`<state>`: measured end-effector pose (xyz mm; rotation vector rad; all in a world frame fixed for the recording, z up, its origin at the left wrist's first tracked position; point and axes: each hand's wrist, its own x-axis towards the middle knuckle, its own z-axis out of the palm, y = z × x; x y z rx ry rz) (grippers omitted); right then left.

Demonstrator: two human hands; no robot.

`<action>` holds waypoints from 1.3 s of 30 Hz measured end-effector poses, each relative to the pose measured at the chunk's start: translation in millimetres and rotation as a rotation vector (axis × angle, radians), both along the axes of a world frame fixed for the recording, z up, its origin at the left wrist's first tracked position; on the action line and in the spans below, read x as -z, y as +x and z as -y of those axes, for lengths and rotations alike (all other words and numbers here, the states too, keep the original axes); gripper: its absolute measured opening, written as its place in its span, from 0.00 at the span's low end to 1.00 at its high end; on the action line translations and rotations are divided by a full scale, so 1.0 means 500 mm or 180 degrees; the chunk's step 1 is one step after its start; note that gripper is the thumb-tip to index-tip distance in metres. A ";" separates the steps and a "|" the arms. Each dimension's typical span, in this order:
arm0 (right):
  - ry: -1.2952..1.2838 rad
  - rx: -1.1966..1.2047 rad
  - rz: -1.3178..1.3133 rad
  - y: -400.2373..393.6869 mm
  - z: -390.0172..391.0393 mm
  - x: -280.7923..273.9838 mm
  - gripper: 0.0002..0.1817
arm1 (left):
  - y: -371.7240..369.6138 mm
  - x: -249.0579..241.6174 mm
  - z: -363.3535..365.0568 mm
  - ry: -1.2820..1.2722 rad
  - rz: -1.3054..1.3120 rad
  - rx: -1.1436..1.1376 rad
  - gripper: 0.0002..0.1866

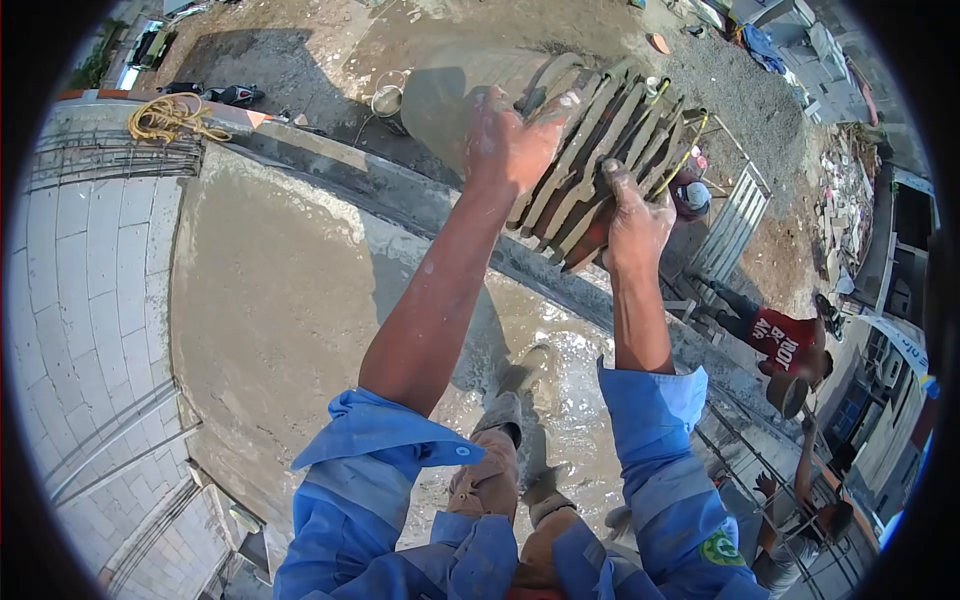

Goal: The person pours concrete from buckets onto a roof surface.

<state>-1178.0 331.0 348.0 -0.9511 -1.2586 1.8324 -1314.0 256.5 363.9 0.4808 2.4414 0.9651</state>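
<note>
Out past the wall's edge I hold up a stack of nested buckets (592, 150), turned on its side, its rims smeared with grey-brown cement. My left hand (515, 140) is closed on the near left end of the stack. On the other side my right hand (637, 218) grips the rims, thumb on top and fingers hidden behind. Both hands are dusted with cement. Below my arms spreads a wet concrete surface (270, 270), where my boots stand.
A low concrete ledge (400, 190) edges the slab. Pale block wall (85, 270) and rebar (110, 160) are at left, with coiled yellow rope (175, 118) above. At lower right, a person in a red shirt (785, 340) is near a bucket (787, 396); another person (790, 540) reaches up.
</note>
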 end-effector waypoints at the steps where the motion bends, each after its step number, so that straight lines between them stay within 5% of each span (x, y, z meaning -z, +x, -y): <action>1: 0.0040 -0.0101 -0.0042 -0.042 -0.006 0.002 0.19 | -0.038 0.008 0.003 -0.0114 -0.0196 -0.0053 0.48; 6: -0.0042 -0.0448 -0.0205 -0.239 -0.043 0.132 0.22 | -0.209 0.065 0.022 0.0428 0.0005 -0.0265 0.32; 7: -0.0249 -0.0587 0.0372 -0.255 -0.044 0.147 0.31 | -0.236 0.095 0.033 0.0046 -0.0185 -0.0030 0.31; 8: 0.0401 -0.0963 0.1218 -0.270 -0.068 0.265 0.35 | -0.247 0.125 0.047 -0.0335 -0.0360 0.0225 0.31; 9: 0.1054 -0.1333 0.2064 -0.275 -0.088 0.377 0.39 | -0.240 0.157 0.070 -0.0120 -0.0564 0.0013 0.34; 10: 0.1393 -0.1166 0.2389 -0.246 -0.056 0.374 0.41 | -0.223 0.191 0.100 0.0095 -0.0769 -0.0195 0.36; 13: 0.1645 -0.1321 0.2187 -0.050 0.014 0.403 0.46 | -0.103 0.308 0.229 0.0229 -0.0271 -0.0745 0.37; 14: 0.1355 -0.1481 0.2302 0.034 0.030 0.432 0.45 | -0.073 0.454 0.316 0.0118 -0.0380 -0.0696 0.36; 15: 0.0900 -0.1733 0.3045 0.111 0.044 0.414 0.45 | 0.005 0.380 0.339 -0.0278 0.0279 -0.0835 0.37; 17: 0.0295 -0.1929 0.3727 0.327 0.064 0.488 0.46 | 0.132 0.503 0.483 -0.0834 0.0583 -0.0827 0.36; 19: -0.0150 -0.1765 0.4530 0.567 0.099 0.545 0.45 | 0.263 0.461 0.553 -0.0918 0.1186 -0.1213 0.35; 21: -0.0663 -0.1731 0.5188 0.773 0.126 0.528 0.45 | 0.391 0.524 0.670 -0.1306 0.1479 -0.1284 0.37; 25: -0.0900 -0.1620 0.5748 0.987 0.159 0.428 0.45 | 0.539 0.478 0.696 -0.1975 0.1882 -0.1271 0.38; 29: -0.0851 -0.1320 0.5569 1.061 0.157 0.453 0.43 | 0.580 0.484 0.614 -0.1712 0.1854 -0.0748 0.38; 32: -0.0772 -0.1072 0.4828 0.898 0.126 0.402 0.39 | 0.570 0.535 0.534 -0.1106 0.1389 -0.0168 0.38; 39: -0.0622 -0.1040 0.2842 0.659 0.141 0.362 0.33 | 0.469 0.440 0.340 -0.0550 0.1350 -0.0148 0.35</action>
